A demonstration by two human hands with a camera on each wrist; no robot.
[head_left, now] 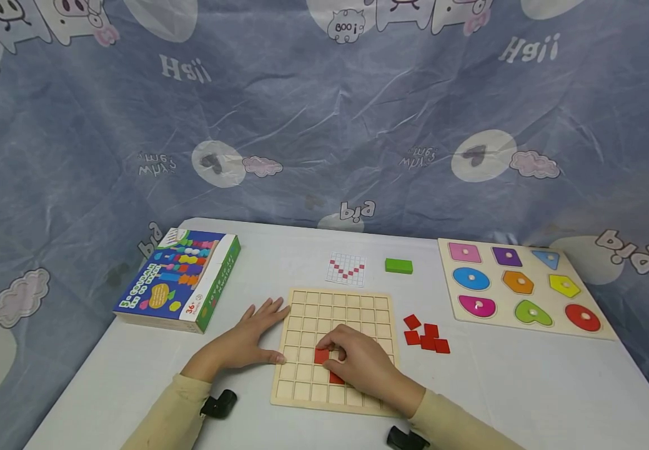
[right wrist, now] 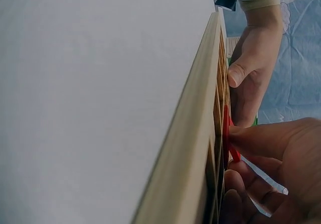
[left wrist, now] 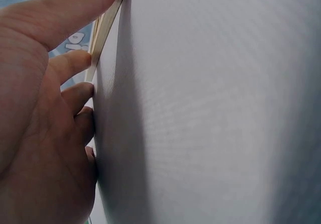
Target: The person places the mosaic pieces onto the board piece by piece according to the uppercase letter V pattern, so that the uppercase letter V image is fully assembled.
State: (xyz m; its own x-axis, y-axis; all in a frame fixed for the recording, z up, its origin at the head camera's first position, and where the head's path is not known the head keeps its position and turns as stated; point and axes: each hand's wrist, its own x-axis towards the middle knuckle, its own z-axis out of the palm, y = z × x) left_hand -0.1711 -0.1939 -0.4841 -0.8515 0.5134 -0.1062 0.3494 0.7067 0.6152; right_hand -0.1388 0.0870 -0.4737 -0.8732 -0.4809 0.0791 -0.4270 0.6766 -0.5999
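A square wooden grid board [head_left: 302,392] lies flat on the white table. Over its middle cells, my right hand [head_left: 366,362] pinches a red square tile [head_left: 321,356] between thumb and fingers; the right wrist view shows that tile [right wrist: 234,153] tilted at the fingertips. Partly under the hand, another red tile [head_left: 336,378] sits in the grid. My left hand [head_left: 245,340] rests at the board's left side with its fingers spread, thumb and fingertips touching the edge. To the right of the board lie several loose red tiles [head_left: 428,342].
Behind the board are a small card [head_left: 346,269] with a red V-shaped grid pattern and a green block [head_left: 399,266]. A colourful box [head_left: 175,278] stands at the left. On the right lies a shape puzzle board [head_left: 504,321]. A patterned blue cloth [head_left: 313,125] hangs behind the table.
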